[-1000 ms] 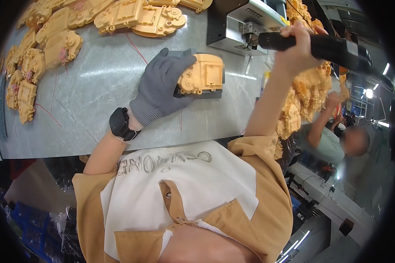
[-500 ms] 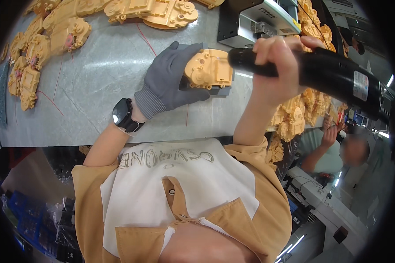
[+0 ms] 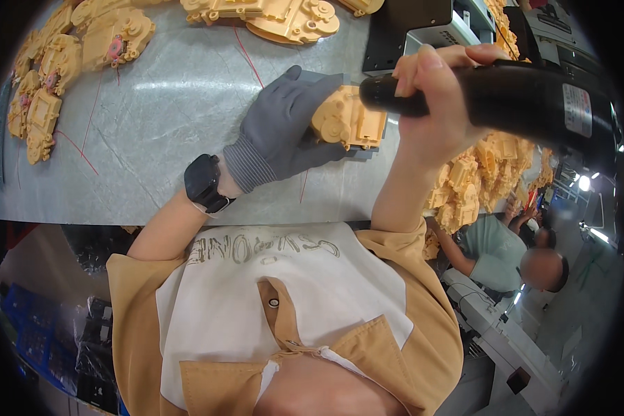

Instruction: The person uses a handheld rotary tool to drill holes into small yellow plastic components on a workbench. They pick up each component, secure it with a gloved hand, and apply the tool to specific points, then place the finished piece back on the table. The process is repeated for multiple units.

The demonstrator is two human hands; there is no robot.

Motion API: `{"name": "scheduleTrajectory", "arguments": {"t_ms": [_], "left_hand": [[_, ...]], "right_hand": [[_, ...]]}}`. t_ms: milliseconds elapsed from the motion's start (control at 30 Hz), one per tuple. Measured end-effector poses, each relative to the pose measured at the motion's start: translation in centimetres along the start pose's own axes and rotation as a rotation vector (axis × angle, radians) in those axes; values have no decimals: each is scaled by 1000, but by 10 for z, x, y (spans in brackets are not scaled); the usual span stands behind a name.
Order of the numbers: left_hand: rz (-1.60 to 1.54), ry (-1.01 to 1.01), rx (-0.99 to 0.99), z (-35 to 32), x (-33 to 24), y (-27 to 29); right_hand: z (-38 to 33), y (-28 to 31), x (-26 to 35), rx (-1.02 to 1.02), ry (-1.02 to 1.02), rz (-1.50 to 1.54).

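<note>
My left hand, in a grey knit glove with a black watch at the wrist, grips a yellow plastic part and presses it against the grey worktable. My bare right hand is wrapped round a black powered screwdriver. The tool lies almost level, and its black tip touches the top right of the yellow part.
Several more yellow moulded parts lie along the table's far edge and left side, and a heap sits at the right. A black and grey machine stands behind the tool. Another person works at the lower right.
My right hand has brought the screwdriver down from high at the back to the yellow part. My left hand has kept hold of the part on the table.
</note>
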State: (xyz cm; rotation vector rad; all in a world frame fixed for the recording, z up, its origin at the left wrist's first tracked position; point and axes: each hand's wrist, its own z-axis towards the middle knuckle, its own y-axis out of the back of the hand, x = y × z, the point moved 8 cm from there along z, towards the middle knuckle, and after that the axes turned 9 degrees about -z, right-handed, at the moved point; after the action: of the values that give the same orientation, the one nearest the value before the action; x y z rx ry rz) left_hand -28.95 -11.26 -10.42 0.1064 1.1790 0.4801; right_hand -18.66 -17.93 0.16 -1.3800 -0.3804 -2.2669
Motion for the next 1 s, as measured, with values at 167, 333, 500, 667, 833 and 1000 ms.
{"name": "scheduleTrajectory", "arguments": {"t_ms": [167, 333, 500, 667, 833, 1000], "left_hand": [[5, -15, -42, -1, 0, 2], [-35, 46, -18, 1, 4, -2], [17, 37, -11, 1, -8, -2], [228, -23, -53, 1, -13, 6], [173, 361, 24, 29, 6, -8], [-158, 62, -245, 21, -54, 15]], "right_hand": [[2, -3, -8, -38, -64, 48], [-3, -3, -3, -27, -9, -130], [-14, 9, 1, -167, 76, -114], [-21, 41, 15, -344, 40, 52], [-91, 103, 101, -420, 326, 334], [-109, 124, 95, -448, 258, 312]]}}
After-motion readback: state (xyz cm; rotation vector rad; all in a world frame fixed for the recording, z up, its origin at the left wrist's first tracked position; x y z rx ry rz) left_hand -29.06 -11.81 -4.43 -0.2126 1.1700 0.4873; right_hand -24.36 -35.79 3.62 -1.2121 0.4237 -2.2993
